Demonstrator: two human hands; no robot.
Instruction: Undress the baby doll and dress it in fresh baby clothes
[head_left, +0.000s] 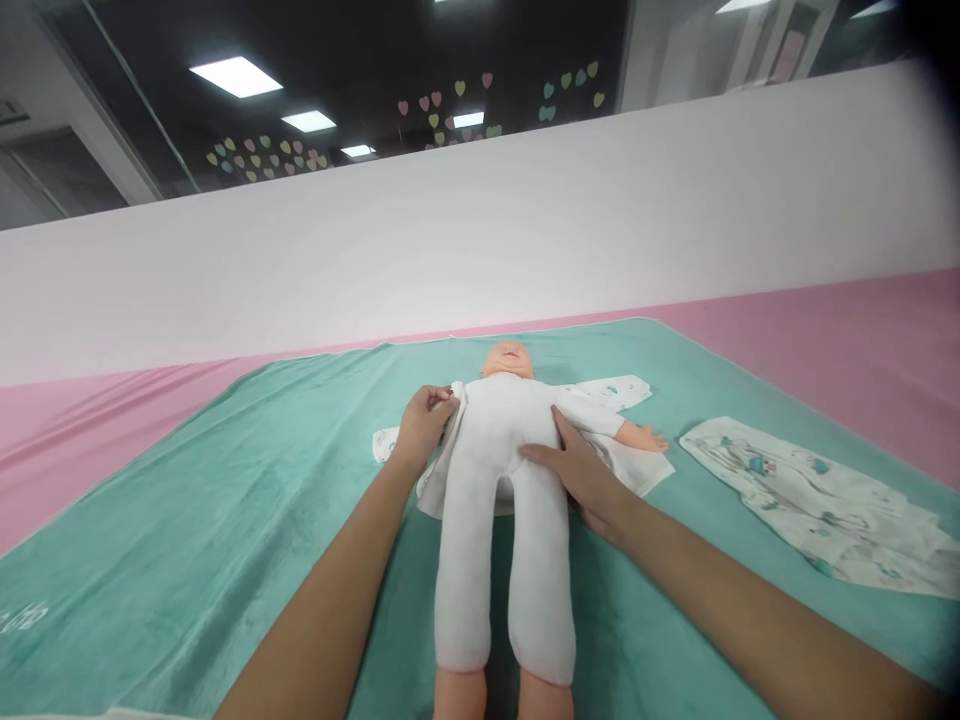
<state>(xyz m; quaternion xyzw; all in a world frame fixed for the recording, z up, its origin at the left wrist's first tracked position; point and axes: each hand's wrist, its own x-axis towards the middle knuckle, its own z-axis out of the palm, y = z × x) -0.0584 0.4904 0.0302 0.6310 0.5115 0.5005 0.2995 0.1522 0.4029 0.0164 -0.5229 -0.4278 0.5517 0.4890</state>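
Note:
A baby doll (495, 430) with a white cloth body lies on its back, head away from me and legs toward me. Beneath it a white printed baby shirt (643, 470) is spread out, its sleeves showing on both sides. My left hand (427, 425) is closed in a pinch on the shirt's white edge beside the doll's shoulder; the doll's arm on that side is hidden. On the doll's hip and side lies my right hand (577, 465), gripping it with thumb in front and fingers along the side. The doll's other arm (637, 436) stretches out to the right.
White printed baby clothing (832, 505) lies folded at the right. Everything rests on a green blanket (247, 520) over a pink surface (840, 350). A white low wall (450, 240) runs behind, with dark glass (360, 60) bearing heart stickers above it.

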